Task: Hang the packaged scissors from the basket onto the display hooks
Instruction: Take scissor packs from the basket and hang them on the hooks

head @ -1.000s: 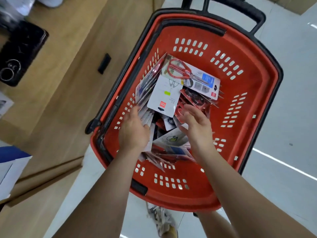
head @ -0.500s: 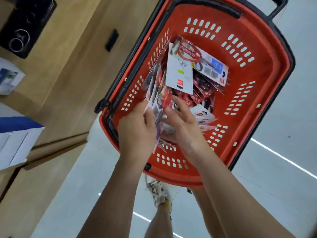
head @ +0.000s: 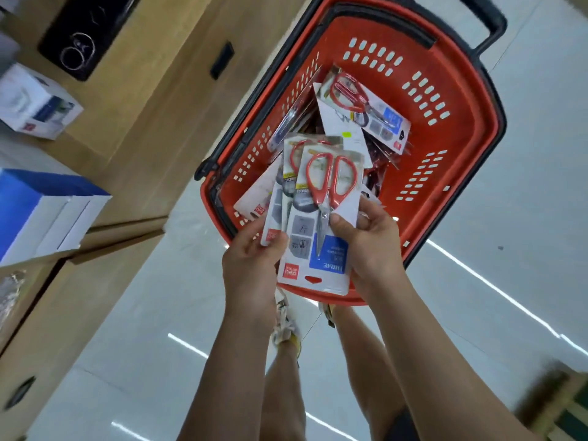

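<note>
Pale glossy floor [head: 525,160], shop aisle, viewed from above. Landmark: red basket [head: 445,58], black rim and handle, standing on that floor.

Left of basket: wooden counter [head: 143,122], carrying one white box [head: 35,103] and one blue box [head: 41,211]. Display hooks: not in view.

Inside basket: loose packs [head: 366,103] of red-handled scissors, heaped toward its left wall. Some lie face up, some show white backs.

Over basket's near rim: held packs [head: 280,211], a small fan of cards lifted clear of the heap. Front pack [head: 321,224] faces me, handles toward the basket's far end. What looks like its hang slot is at the end nearest me.

Left hand [head: 251,259]: my fingers curl round the fan's lower left edge, gripping it.

Right hand [head: 372,246]: my thumb presses the front pack's face beside the blades, fingers behind, pinching it.

Step in hand, as I judge it: gathering a handful before carrying it to the hooks.

Notes for doing it well:
- Square the fan so the slots line up.
- Keep every card facing one way.
- Turn the slot ends upward before I reach a hook.
- Grip by the card edges, since the clear blisters look slick.
- Take only what my left hand can control, so my right is free to thread one slot at a time.
</note>
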Tool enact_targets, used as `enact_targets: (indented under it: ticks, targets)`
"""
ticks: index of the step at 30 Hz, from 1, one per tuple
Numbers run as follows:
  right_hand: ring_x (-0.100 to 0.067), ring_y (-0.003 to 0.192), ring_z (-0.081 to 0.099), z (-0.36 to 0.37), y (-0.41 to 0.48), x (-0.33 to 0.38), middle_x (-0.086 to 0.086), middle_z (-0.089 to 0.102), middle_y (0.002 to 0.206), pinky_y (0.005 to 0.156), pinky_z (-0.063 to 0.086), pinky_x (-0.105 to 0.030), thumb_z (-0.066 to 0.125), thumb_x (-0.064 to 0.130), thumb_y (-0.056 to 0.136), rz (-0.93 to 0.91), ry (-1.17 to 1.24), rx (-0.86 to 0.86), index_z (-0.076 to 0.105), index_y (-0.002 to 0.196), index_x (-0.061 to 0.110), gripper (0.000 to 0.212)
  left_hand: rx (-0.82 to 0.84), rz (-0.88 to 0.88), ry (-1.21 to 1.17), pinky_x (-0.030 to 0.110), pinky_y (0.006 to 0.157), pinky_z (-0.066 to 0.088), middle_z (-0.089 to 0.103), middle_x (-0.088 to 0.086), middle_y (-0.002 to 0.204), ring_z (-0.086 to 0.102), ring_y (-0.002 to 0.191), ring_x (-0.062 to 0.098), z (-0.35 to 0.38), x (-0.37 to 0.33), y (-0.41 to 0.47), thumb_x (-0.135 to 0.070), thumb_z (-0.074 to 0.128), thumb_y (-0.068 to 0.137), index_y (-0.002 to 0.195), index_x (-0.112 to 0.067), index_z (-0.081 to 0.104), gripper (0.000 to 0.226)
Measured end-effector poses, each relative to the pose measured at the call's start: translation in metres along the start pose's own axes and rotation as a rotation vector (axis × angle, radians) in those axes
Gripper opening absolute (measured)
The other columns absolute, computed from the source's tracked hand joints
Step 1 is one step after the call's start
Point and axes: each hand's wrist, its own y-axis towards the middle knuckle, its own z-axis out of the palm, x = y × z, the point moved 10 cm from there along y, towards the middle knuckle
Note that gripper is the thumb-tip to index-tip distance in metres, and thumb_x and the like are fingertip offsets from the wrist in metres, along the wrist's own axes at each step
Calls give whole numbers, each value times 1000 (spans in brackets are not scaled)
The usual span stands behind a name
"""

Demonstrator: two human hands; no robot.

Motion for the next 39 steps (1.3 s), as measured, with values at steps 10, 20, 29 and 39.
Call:
enact_targets:
  ticks: [10,20,29,39]
  targets:
    - [-18,85,75,-43,-26,78,3,77,93,72,61,-39,66,6,92,-159,21,-202,57,123,8,32,-112,212,-123,36,71,59,75,-6,99,75,89,18,-19,-67,-31,-8,53,100,92,-35,65,30]
    - [-27,92,73,15,-96,119,-15,72,113,66,61,-39,56,-1,95,95,418,95,58,124,4,30,92,241,-226,42,78,60,71,0,117,72,102,19,5,-124,-140,0,52,98,109,-32,69,38]
    - [-34,115,64,35,-179,201,-18,58,135,99,50,-57,67,-2,88,-97,346,140,47,138,9,54,-109,475,-190,11,57,52,67,-11,106,68,89,-6,5,-202,-254,0,74,82,106,-34,64,43]
    - [1,127,39,53,-312,369,11,45,135,111,33,-28,70,34,89,-1053,-750,239,50,141,21,57,-69,728,482,21,51,52,64,-34,88,64,76,-7,-57,-275,-360,7,62,88,99,-49,61,57]
